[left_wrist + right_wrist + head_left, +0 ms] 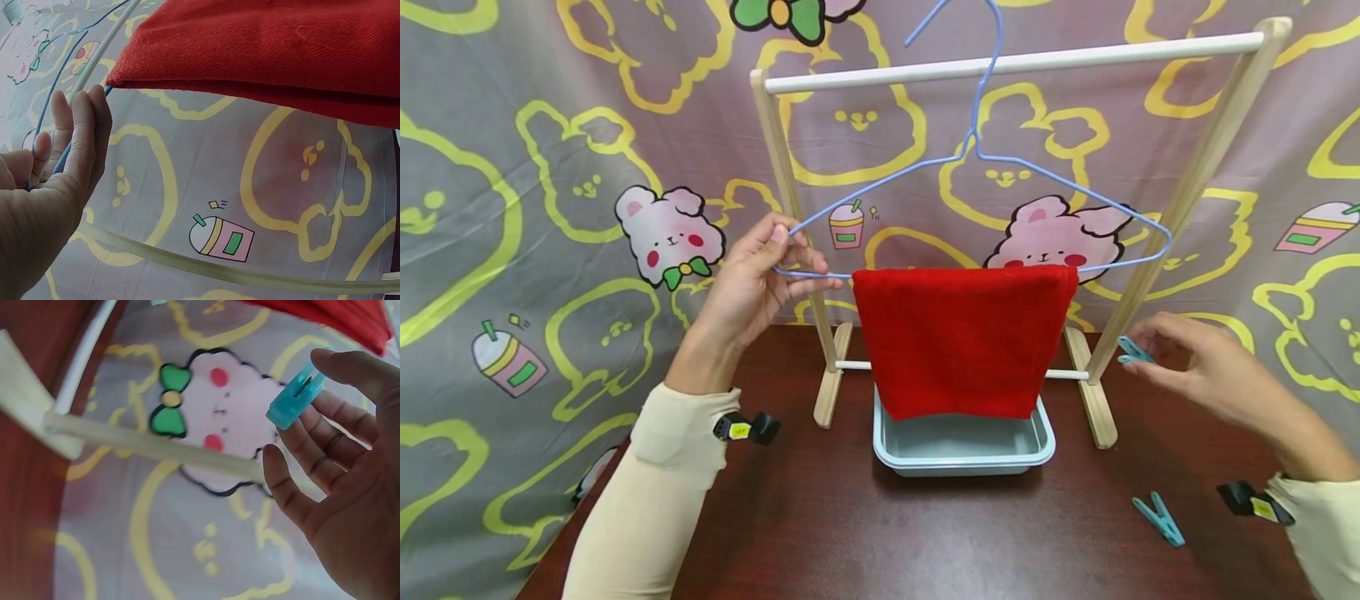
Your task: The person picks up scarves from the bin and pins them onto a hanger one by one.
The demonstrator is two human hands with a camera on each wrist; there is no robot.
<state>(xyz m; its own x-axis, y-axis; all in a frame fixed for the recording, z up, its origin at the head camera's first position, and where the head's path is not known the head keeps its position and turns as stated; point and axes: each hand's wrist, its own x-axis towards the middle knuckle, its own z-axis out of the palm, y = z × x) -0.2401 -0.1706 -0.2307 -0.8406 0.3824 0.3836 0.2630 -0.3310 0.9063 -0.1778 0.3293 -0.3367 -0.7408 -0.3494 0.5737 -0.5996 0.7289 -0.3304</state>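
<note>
My left hand point(756, 271) grips the left corner of a blue wire hanger point(1045, 171), thumb and fingers around the wire. Over the hanger's bottom bar hangs a folded red cloth point(962, 342), its lower edge above a basin. In the left wrist view the cloth point(269, 50) lies just beyond the left fingertips. Off to the right of the hanger, my right hand point(1202, 367) pinches a teal clothespin point(1135, 351) between thumb and fingers. The right wrist view shows that clothespin point(297, 397) near the fingertips, below the cloth's corner point(350, 319).
A wooden rack with a white top rail point(1022, 64) stands behind the hanger. A pale blue basin point(966, 462) sits under the cloth on the dark table point(820, 517). Another teal clothespin point(1161, 521) lies at the table's right. A patterned curtain point(460, 275) hangs behind.
</note>
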